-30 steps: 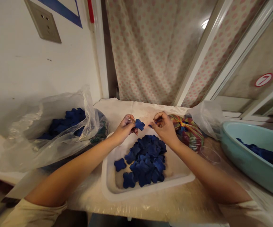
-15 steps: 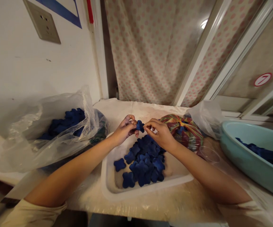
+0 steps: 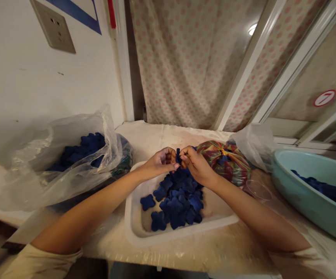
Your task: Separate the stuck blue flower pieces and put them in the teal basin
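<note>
Between my two hands, above the white tray (image 3: pixel 141 243), a dark blue flower-shaped piece (image 3: pixel 178 155) is seen nearly edge-on. My right hand (image 3: pixel 195 162) pinches it from the right with thumb and fingers. From the left, my left hand (image 3: pixel 163 161) closes its curled fingers against the piece, its thumb lying just below. The fingertips partly hide the piece, and whether anything thin is held along with it I cannot make out. Below the hands lies a heap of similar blue flower-shaped pieces (image 3: pixel 175 207); one lies apart at the tray's left.
An open clear plastic bag (image 3: pixel 69 182) with blue pieces stands at the left. Behind the tray's right side sits a tied red-and-green striped bag (image 3: pixel 239 164). A light green basin (image 3: pixel 298 201) with blue pieces is at far right, near a clear round lid (image 3: pixel 257 190).
The blue piece has turned from face-on to nearly edge-on and shifted slightly right. My left hand has moved right and lower, closer to my right hand.
</note>
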Action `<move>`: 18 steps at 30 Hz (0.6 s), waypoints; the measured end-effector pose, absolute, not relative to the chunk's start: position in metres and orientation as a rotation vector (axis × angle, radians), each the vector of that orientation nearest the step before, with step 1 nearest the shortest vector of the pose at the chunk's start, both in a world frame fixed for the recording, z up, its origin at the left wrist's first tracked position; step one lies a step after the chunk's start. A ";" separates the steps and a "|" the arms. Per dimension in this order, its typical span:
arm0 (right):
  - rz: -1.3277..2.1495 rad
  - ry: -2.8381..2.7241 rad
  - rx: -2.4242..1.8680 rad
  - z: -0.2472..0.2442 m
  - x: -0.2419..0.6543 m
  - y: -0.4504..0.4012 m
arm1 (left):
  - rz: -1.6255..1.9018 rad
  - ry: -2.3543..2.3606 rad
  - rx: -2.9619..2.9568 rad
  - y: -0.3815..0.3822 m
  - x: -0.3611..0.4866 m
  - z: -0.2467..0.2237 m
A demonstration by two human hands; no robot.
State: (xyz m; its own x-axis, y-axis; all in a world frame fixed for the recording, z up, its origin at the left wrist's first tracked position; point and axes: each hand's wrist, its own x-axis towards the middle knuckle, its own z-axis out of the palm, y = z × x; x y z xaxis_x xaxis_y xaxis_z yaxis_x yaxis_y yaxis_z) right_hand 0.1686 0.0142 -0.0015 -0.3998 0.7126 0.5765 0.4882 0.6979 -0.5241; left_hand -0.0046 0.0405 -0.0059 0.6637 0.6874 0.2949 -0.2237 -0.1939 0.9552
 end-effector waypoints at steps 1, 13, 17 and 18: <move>0.338 -2.079 -0.928 -0.002 0.169 0.014 | 0.853 0.399 1.562 0.040 -0.004 -0.006; 0.102 -2.284 -1.100 -0.004 0.175 0.013 | 0.780 0.475 1.730 0.042 -0.006 -0.010; 0.174 -2.265 -1.073 -0.001 0.172 0.014 | 0.755 0.451 1.753 0.041 -0.006 -0.010; 0.183 -2.254 -1.064 -0.001 0.172 0.014 | 0.772 0.456 1.763 0.041 -0.006 -0.009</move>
State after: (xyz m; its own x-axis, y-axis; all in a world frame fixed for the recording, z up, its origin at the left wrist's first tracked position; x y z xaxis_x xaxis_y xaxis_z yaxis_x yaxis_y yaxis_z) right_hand 0.1717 0.0137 -0.0007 -0.4746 0.7351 0.4842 0.6473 0.6642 -0.3739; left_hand -0.0056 0.0406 -0.0093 0.7133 0.6452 0.2737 -0.0714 -0.3216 0.9442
